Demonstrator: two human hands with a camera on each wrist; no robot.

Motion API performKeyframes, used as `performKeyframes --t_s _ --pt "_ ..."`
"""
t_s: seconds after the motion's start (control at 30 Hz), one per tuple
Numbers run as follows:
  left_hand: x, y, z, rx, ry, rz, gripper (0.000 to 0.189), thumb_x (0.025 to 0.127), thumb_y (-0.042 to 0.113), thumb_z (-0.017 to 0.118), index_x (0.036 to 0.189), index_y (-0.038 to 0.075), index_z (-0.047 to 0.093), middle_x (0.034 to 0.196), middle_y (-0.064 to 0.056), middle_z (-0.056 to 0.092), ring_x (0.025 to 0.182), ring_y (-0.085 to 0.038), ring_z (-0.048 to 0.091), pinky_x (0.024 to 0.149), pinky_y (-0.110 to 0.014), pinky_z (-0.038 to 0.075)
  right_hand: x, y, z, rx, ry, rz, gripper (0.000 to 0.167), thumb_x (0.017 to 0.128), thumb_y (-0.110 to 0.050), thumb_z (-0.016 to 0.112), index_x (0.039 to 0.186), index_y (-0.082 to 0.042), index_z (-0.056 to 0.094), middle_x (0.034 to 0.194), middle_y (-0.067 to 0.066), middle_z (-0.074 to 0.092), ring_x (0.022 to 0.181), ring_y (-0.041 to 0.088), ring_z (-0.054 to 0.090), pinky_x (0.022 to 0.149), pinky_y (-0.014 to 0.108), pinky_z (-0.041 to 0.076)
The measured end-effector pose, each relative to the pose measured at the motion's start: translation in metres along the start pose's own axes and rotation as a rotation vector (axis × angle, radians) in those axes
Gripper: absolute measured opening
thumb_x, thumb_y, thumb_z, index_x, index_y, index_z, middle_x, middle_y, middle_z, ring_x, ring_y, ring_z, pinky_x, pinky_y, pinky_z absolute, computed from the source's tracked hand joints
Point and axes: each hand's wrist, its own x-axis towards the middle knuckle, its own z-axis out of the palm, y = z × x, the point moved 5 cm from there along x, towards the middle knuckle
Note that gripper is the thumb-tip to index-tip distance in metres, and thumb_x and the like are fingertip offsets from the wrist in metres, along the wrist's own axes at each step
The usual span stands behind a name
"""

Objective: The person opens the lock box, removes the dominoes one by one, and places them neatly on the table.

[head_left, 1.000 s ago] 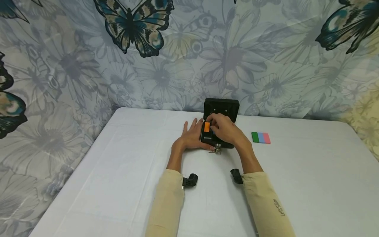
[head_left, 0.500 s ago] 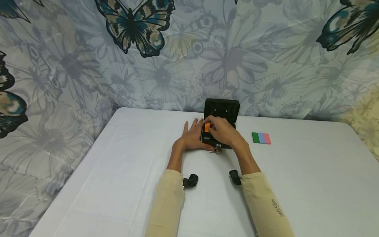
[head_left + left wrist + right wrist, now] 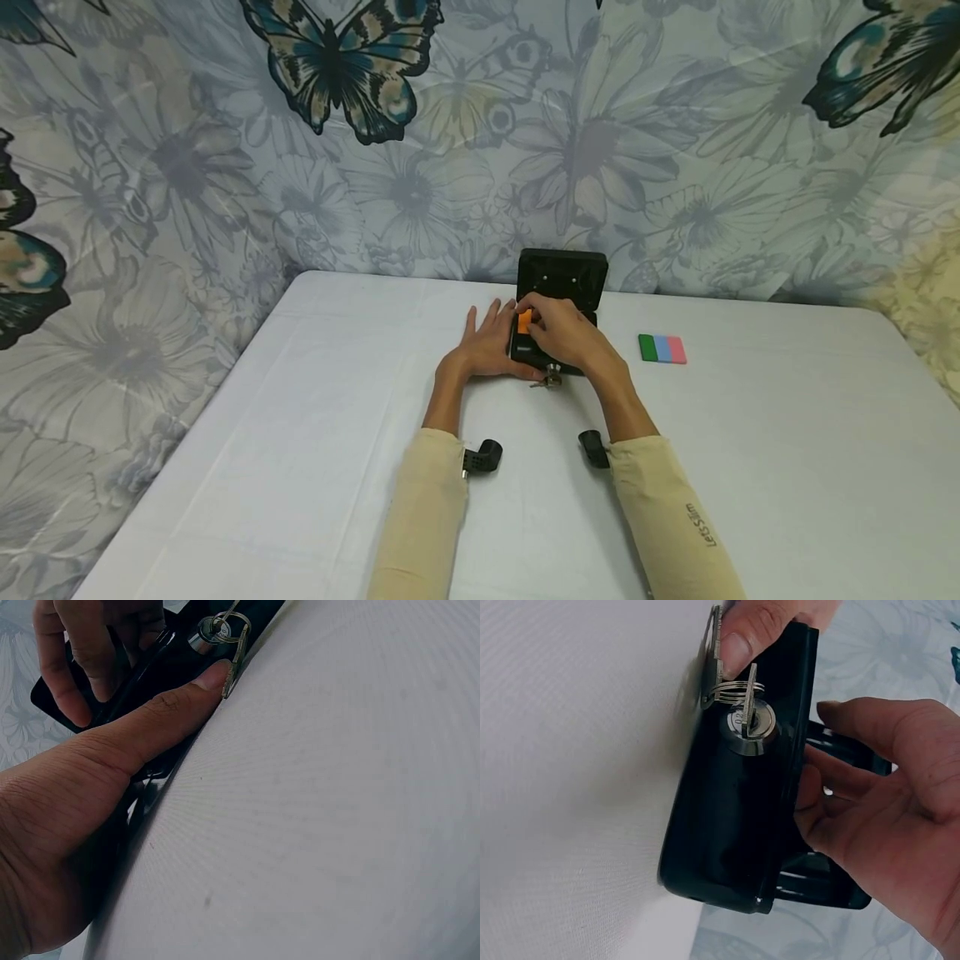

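Observation:
A black metal cash box point(image 3: 528, 357) stands on the white table with its lid point(image 3: 558, 275) raised at the back. My left hand point(image 3: 487, 346) lies flat along its left side, and the thumb point(image 3: 161, 712) presses on the front wall beside the lock. A key with a ring of keys point(image 3: 739, 694) sits in the round lock point(image 3: 751, 724). My right hand point(image 3: 566, 332) reaches into the box from the right, its index finger and thumb around a flat orange piece point(image 3: 524, 322). The right hand's other fingers point(image 3: 810, 787) curl down inside, and most of the interior is hidden.
Right of the box lies a flat strip in green, blue and pink point(image 3: 663, 349). A patterned wall cloth with butterflies point(image 3: 341, 67) hangs directly behind the table point(image 3: 360, 375). Black wrist cameras point(image 3: 483, 457) stick out inward from both sleeves.
My right hand has shifted slightly left, and its fingers now cover part of the orange piece, which was fully visible a second ago. My left hand and the box have stayed put.

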Motion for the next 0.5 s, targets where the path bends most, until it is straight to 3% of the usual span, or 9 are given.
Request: performKeyframes --t_s 0.27,0.5 --pt "-0.0023 -0.0001 0.0015 -0.015 0.009 0.009 0.13 0.077 0.06 0.085 0.17 0.02 0.003 0.179 -0.005 0.005 0.167 -0.027 -0.008 0.132 -0.056 -0.015 0.0004 -0.0017 0.0018 0.011 0.002 -0.021 0.032 0.101 0.005 0.058 0.133 0.006 0.061 0.134 0.027 0.066 0.117 0.04 0.07 0.101 0.052 0.059" --pt "0.0002 0.0003 -0.0005 -0.016 0.023 0.035 0.131 0.076 0.061 0.086 0.17 0.027 0.001 0.179 -0.001 0.007 0.167 -0.029 -0.007 0.132 -0.058 -0.014 0.0031 -0.002 0.0017 0.029 -0.006 -0.014 0.038 0.102 0.003 0.057 0.14 0.005 0.057 0.139 0.025 0.064 0.123 0.04 0.067 0.105 0.053 0.056"
